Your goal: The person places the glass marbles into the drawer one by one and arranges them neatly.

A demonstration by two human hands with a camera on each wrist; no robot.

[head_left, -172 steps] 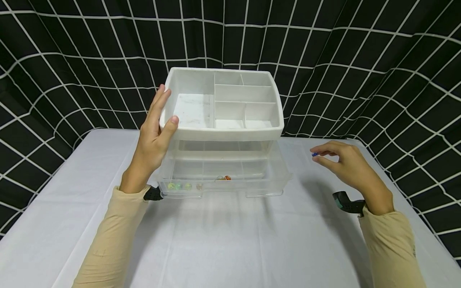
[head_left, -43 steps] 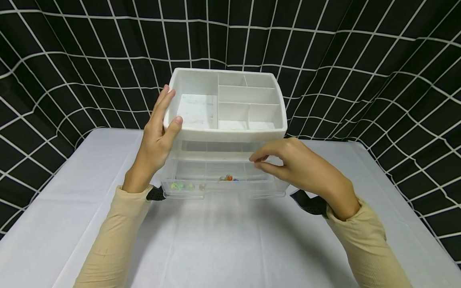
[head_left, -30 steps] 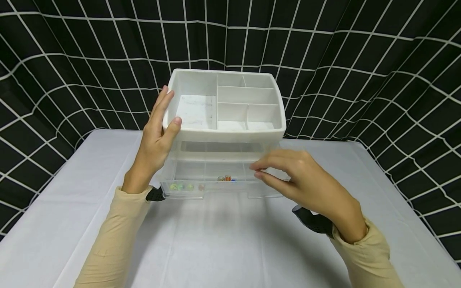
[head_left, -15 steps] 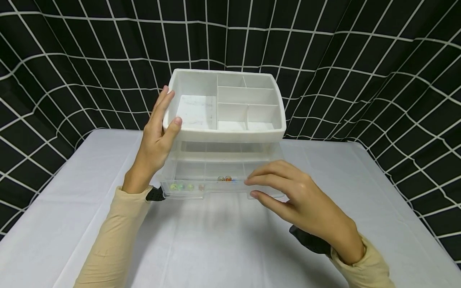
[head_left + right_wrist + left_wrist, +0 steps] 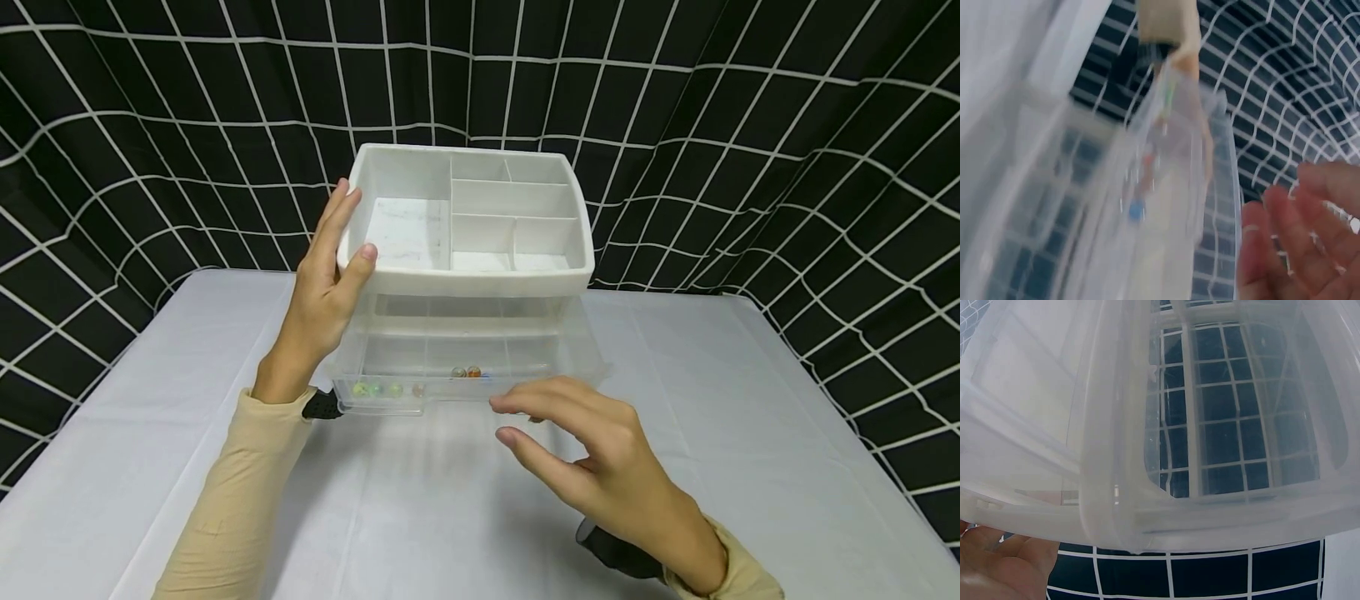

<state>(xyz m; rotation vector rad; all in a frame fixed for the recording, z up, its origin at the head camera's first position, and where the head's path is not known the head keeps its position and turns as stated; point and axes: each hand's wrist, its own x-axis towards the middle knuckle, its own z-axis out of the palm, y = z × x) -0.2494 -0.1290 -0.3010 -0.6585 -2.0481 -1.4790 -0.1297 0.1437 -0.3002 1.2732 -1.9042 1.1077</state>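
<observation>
My left hand [image 5: 318, 292] rests with straight fingers along the left side of a white plastic drawer organizer [image 5: 480, 283], its thumb lying over the front rim of the top tray. Below the tray, a clear drawer [image 5: 517, 385] is pulled out toward me. Several greenish and clear marbles [image 5: 377, 389] sit in its left compartment. In the middle compartment are a clear marble [image 5: 459, 372], an orange marble [image 5: 474, 372] and a blue marble [image 5: 1137, 210]. My right hand [image 5: 592, 450] hovers in front of the drawer's right half, thumb and fingers apart, holding nothing.
A white cloth [image 5: 420, 517] covers the table. Behind and at both sides hangs a black curtain with a white grid [image 5: 675, 100]. The top tray has a large left compartment [image 5: 408, 233] and several smaller ones at right.
Earlier my right hand pinched a blue marble at the right; the marble now lies in the middle compartment. The hand has since opened and drawn down toward me. The left hand stays put.
</observation>
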